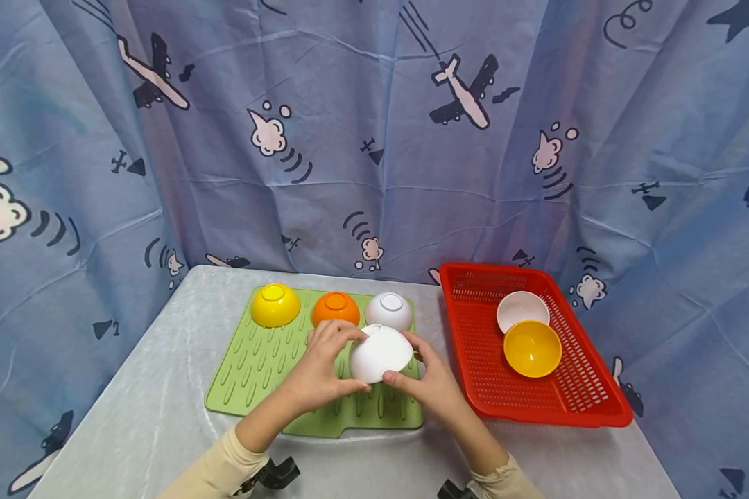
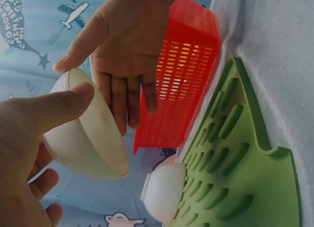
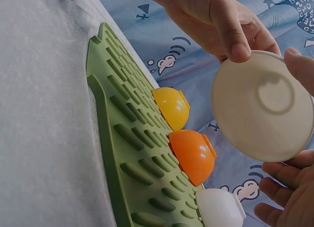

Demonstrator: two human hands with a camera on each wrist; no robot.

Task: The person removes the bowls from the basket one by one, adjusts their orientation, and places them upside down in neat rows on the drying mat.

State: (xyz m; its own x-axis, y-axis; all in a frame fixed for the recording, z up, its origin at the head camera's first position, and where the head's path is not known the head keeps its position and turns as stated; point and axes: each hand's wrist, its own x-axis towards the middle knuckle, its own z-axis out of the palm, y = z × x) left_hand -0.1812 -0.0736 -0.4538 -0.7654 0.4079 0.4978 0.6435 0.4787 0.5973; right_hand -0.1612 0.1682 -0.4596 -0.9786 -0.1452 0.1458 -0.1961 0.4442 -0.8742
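A small white bowl [image 1: 381, 353] is held tilted above the green drying mat [image 1: 256, 367], between both hands. My left hand [image 1: 317, 371] grips its left side, the thumb over the rim in the left wrist view. At the right side, my right hand [image 1: 435, 384] holds it between thumb and fingers. The right wrist view looks into the bowl's hollow inside [image 3: 245, 109], with nothing in it. Behind it, a yellow bowl [image 1: 276, 306], an orange bowl [image 1: 336, 309] and another white bowl [image 1: 389, 311] sit upside down in a row along the mat's far edge.
To the right stands a red perforated basket [image 1: 474, 339]. Inside it, a pinkish-white bowl [image 1: 521, 308] and a yellow-orange bowl [image 1: 532, 348] lie with their hollows up, touching. A pale cloth [image 1: 137, 416] covers the table, and a blue patterned curtain [image 1: 324, 138] hangs behind.
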